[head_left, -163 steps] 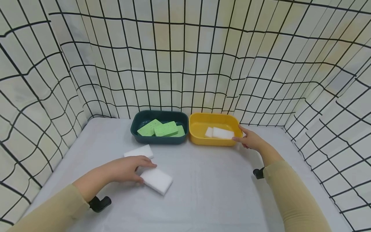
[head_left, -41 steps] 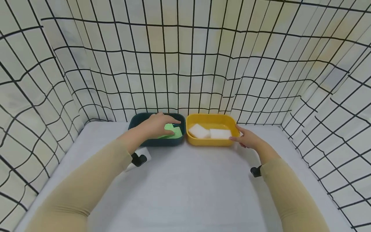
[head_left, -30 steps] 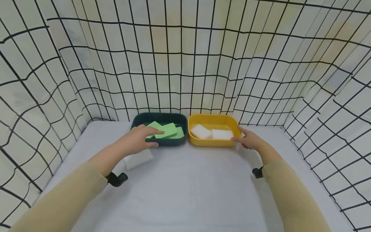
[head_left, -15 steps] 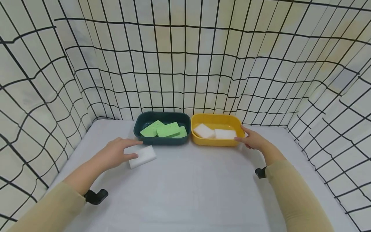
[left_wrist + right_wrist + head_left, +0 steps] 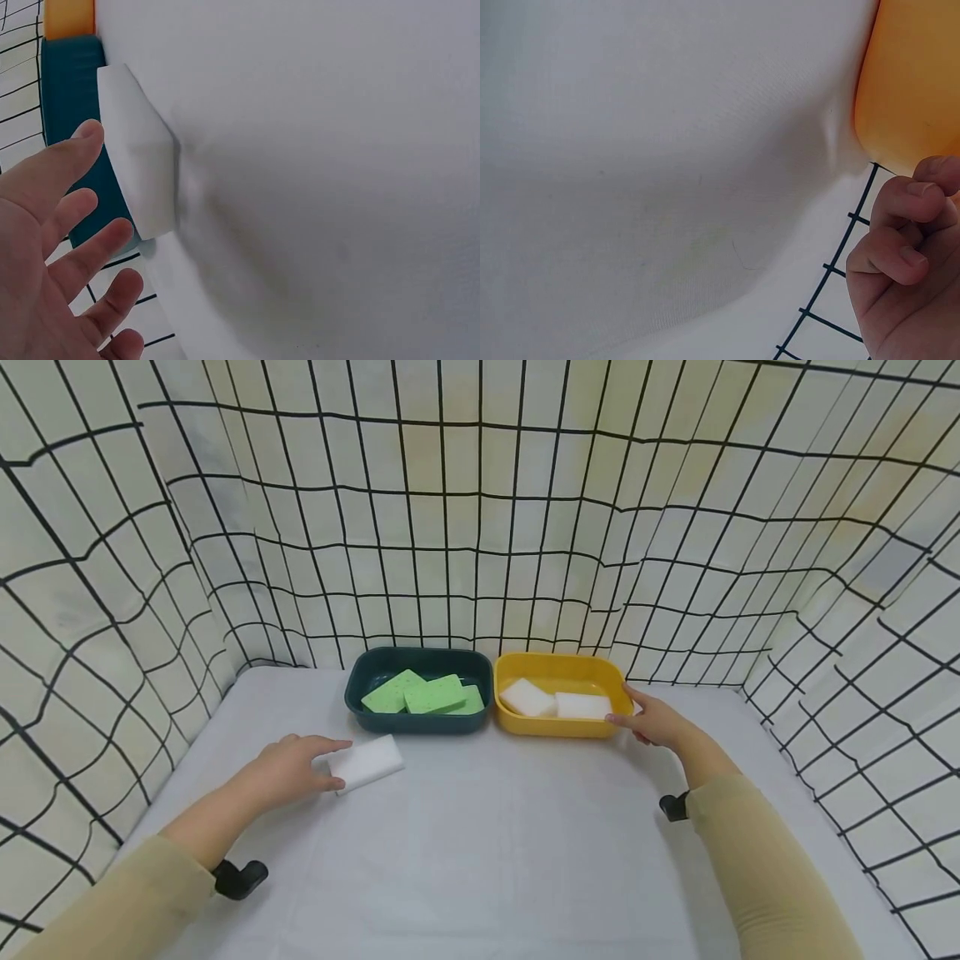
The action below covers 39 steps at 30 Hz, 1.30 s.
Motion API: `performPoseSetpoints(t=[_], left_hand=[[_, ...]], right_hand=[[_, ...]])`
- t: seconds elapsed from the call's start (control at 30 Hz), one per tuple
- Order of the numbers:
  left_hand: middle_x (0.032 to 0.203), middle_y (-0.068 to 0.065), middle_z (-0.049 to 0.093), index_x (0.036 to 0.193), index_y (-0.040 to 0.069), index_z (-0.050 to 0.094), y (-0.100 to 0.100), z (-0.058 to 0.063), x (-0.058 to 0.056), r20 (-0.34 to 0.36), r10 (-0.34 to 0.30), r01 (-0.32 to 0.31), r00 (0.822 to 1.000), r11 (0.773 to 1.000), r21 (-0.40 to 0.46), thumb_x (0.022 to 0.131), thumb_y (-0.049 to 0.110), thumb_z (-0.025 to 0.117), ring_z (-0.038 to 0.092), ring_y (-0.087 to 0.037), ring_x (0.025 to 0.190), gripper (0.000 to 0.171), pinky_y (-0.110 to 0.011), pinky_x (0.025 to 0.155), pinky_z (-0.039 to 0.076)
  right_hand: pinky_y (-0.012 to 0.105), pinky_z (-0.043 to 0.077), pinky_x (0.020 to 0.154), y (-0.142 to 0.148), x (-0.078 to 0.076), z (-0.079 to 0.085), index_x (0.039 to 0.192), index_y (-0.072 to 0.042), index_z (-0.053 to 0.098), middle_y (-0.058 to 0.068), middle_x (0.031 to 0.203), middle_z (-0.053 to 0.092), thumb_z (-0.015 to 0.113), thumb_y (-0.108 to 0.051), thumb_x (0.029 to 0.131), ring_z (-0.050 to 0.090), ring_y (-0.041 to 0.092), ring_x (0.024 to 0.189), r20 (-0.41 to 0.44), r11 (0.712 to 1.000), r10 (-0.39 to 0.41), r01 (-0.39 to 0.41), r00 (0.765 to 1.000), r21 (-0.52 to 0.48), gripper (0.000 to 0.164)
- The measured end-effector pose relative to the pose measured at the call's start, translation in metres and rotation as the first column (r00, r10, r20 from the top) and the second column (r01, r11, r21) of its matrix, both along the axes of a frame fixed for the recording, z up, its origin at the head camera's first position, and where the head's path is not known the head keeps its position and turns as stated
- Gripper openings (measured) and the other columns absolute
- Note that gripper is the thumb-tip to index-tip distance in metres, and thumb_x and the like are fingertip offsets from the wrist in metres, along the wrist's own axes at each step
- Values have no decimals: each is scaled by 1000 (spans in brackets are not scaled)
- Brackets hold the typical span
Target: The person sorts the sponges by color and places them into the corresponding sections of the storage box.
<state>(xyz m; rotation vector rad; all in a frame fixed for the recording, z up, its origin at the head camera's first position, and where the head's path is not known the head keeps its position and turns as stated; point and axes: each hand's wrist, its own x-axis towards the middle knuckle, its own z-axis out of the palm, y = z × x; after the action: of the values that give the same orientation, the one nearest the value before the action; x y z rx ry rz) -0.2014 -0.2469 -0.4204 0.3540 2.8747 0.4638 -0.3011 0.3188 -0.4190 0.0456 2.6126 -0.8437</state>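
Observation:
A white sponge (image 5: pixel 366 762) lies on the white cloth in front of the dark green bin. My left hand (image 5: pixel 285 770) is at its left end, thumb and fingers spread apart; the left wrist view shows the white sponge (image 5: pixel 139 154) just beyond the fingertips. My right hand (image 5: pixel 651 720) holds the right end of a yellow bin (image 5: pixel 551 727), thumb at the front corner and a finger at the rim. In the right wrist view, the right hand (image 5: pixel 911 255) has curled fingers beside the yellow bin (image 5: pixel 911 82). Two white sponges (image 5: pixel 583 706) lie inside it.
The dark green bin (image 5: pixel 416 723) stands directly left of the yellow one and holds several green sponges (image 5: pixel 435 695). Black wire grid panels (image 5: pixel 480 552) with pale sheeting behind them enclose the table at the back and both sides. White cloth (image 5: pixel 495 860) covers the table.
A second white sponge has gone from the table into the yellow bin. My left hand came back from the bins, leftward and nearer, to the remaining sponge. The right hand stayed at the yellow bin.

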Motion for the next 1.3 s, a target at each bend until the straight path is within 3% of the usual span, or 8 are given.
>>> performPoseSetpoints(t=[0.27,0.7,1.13,1.3], left_hand=[[134,-21,56,137,14,61,2,-9,1,-53,-61,59,997,997,-43,80,38,82,53,-42,112,65,-61,88,44],[131,-25,57,136,16,63,3,-15,-1,-59,-72,67,996,994,-89,82,38,80,54,-46,112,61,-63,87,44],[126,-26,60,136,15,62,2,-10,1,-64,-68,60,996,990,-124,81,40,80,56,-46,108,63,-62,84,45],[129,-26,58,136,16,62,2,-9,0,-81,-70,62,994,994,-89,84,40,77,54,-47,112,59,-64,88,43]], right_hand=[[29,43,62,2,1,-2,161,-27,6,5,67,49,65,-68,83,45,21,59,-2,1000,-1,1,1000,-4,105],[30,42,62,2,2,-2,161,-29,7,4,66,49,66,-68,82,44,21,57,0,1000,-10,10,1000,-16,105],[31,41,63,0,0,1,161,-27,7,4,65,48,65,-70,81,44,20,57,-7,1000,9,-9,1000,6,107],[31,40,62,0,1,3,161,-27,7,3,64,47,64,-69,82,43,19,57,-7,1000,9,-9,1000,2,105]])
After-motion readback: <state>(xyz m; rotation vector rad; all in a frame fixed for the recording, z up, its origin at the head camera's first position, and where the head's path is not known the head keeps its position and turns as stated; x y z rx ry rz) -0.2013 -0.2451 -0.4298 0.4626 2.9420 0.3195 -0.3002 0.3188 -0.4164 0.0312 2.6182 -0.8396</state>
